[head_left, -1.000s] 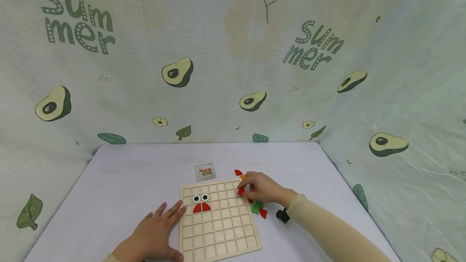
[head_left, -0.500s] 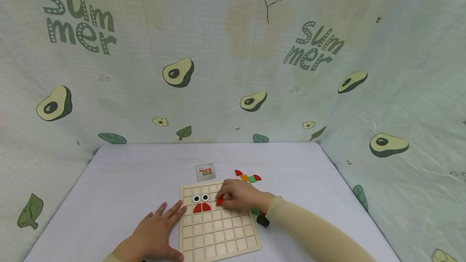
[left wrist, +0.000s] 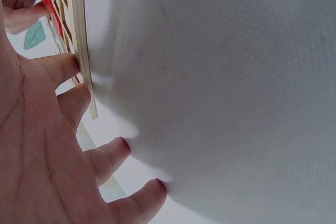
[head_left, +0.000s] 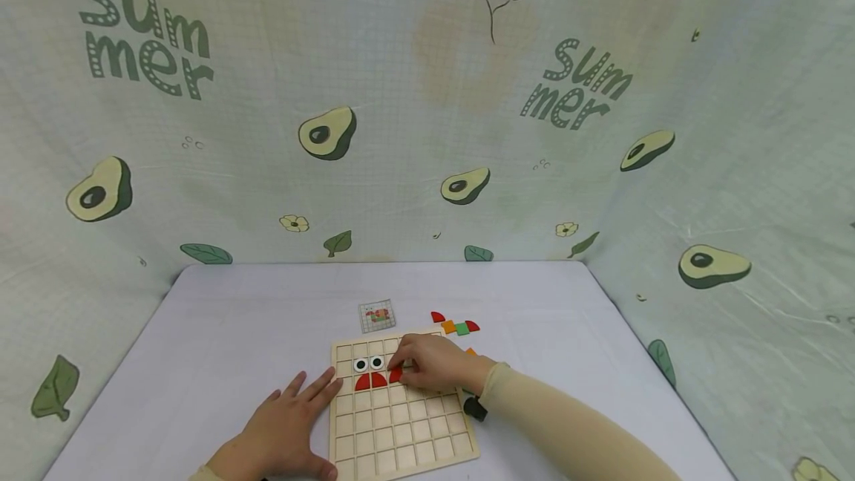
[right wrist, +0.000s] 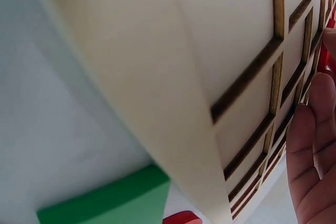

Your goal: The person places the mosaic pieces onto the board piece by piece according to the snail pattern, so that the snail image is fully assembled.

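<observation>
A wooden grid board (head_left: pixel 404 433) lies on the white table. Two round eye pieces (head_left: pixel 369 364) sit in its upper left cells, with two red quarter-circle pieces (head_left: pixel 370 381) directly below them. My right hand (head_left: pixel 433 364) pinches another red quarter-circle piece (head_left: pixel 395 375) between thumb and fingers, at the cell just right of that red pair. In the right wrist view this red piece (right wrist: pixel 324 59) is partly hidden by the fingertips. My left hand (head_left: pixel 283 425) is spread flat on the table, its fingertips and thumb at the board's left edge (left wrist: pixel 80 30).
Behind the board lies a small picture card (head_left: pixel 377 315). Beyond its far right corner are red, orange (head_left: pixel 448 326) and green pieces (head_left: pixel 462 329). Another green piece (right wrist: pixel 110 200) lies beside the right edge. White cloth with avocado prints (head_left: pixel 427 95) hangs around the table.
My right hand has carried the red quarter-circle piece leftward from the board's right edge to the cell beside the red pair. My left hand has stayed in place.
</observation>
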A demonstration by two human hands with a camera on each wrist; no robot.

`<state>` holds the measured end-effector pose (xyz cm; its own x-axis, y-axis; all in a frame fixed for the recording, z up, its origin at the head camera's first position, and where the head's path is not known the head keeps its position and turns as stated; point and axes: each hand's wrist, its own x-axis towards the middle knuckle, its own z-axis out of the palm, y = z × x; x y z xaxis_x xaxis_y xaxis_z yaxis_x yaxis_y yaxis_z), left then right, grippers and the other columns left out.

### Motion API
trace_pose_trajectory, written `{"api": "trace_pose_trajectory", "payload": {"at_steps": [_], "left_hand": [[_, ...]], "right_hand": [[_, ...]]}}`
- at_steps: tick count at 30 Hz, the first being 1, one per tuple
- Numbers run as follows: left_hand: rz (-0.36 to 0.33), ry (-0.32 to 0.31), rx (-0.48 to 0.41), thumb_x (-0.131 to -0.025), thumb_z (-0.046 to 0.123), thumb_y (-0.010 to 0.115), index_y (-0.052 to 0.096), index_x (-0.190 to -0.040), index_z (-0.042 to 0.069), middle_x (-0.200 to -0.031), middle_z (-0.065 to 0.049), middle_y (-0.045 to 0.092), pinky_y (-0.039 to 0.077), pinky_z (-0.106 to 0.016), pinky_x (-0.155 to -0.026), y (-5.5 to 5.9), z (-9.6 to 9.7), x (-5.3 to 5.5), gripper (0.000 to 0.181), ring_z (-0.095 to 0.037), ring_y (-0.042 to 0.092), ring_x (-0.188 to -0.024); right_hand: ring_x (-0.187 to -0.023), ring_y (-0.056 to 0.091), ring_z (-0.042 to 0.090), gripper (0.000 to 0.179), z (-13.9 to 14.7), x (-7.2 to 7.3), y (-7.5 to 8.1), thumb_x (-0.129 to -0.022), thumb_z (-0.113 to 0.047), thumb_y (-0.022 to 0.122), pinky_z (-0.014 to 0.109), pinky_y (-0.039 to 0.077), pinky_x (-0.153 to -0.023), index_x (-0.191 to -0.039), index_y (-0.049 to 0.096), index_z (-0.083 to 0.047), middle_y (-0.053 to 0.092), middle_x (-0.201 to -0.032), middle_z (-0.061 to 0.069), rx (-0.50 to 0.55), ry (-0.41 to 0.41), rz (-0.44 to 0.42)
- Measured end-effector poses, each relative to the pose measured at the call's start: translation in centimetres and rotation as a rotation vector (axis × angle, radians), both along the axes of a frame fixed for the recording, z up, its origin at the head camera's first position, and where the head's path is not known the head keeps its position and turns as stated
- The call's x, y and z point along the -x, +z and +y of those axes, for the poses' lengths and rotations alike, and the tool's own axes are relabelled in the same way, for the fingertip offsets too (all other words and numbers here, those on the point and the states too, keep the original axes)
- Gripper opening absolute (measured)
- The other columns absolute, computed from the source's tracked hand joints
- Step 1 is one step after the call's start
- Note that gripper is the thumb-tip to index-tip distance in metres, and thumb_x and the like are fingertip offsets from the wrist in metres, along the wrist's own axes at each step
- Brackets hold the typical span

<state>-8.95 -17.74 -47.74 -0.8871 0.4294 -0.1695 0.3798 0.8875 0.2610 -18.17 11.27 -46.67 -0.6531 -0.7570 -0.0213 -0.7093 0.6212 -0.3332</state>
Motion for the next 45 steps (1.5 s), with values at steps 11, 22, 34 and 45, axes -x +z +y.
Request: {"api": "trace_pose_trajectory", "payload": {"at_steps": [11, 22, 34, 45], "left_hand": [[0.002, 0.0, 0.005, -0.046, 0.087, 0.072, 0.045, -0.151, 0.019, -0.16, 0.0, 0.034, 0.036, -0.074, -0.095, 0.1, 0.1, 0.0, 0.128, -0.049, 0.033, -0.138], [0.008, 0.005, 0.004, -0.045, 0.089, 0.069, 0.045, -0.151, 0.02, -0.16, 0.0, 0.033, 0.035, -0.074, -0.096, -0.1, -0.1, 0.0, 0.129, -0.049, 0.032, -0.139], [-0.003, 0.013, 0.008, -0.045, 0.088, 0.07, 0.045, -0.151, 0.02, -0.16, 0.001, 0.033, 0.035, -0.074, -0.096, -0.1, 0.0, 0.0, 0.129, -0.048, 0.032, -0.139], [0.008, 0.002, 0.0, -0.045, 0.088, 0.07, 0.045, -0.151, 0.019, -0.16, 0.0, 0.034, 0.036, -0.075, -0.095, 0.1, 0.0, -0.1, 0.129, -0.05, 0.032, -0.138]], "right_hand": [[-0.071, 0.048, -0.004, 0.022, 0.2, 0.2, -0.7, -0.091, -0.023, 0.072, 0.015, 0.043, -0.065, -0.113, 0.075, -0.027, 0.06, -0.103, -0.017, 0.018, 0.002, 0.013], [-0.071, 0.05, -0.004, 0.023, 0.4, 0.1, -0.4, -0.092, -0.022, 0.07, 0.015, 0.044, -0.064, -0.114, 0.074, -0.026, 0.063, -0.103, -0.02, 0.034, -0.024, 0.007], [-0.072, 0.052, -0.001, 0.028, 1.8, 0.6, 0.6, -0.09, -0.016, 0.072, 0.016, 0.046, -0.065, -0.118, 0.073, -0.019, 0.064, -0.108, -0.014, 0.054, -0.054, -0.034], [-0.072, 0.053, 0.006, 0.028, 7.5, 2.7, 1.5, -0.09, -0.017, 0.072, 0.025, 0.048, -0.065, -0.118, 0.073, -0.016, 0.066, -0.106, -0.004, 0.065, -0.253, -0.01]]}}
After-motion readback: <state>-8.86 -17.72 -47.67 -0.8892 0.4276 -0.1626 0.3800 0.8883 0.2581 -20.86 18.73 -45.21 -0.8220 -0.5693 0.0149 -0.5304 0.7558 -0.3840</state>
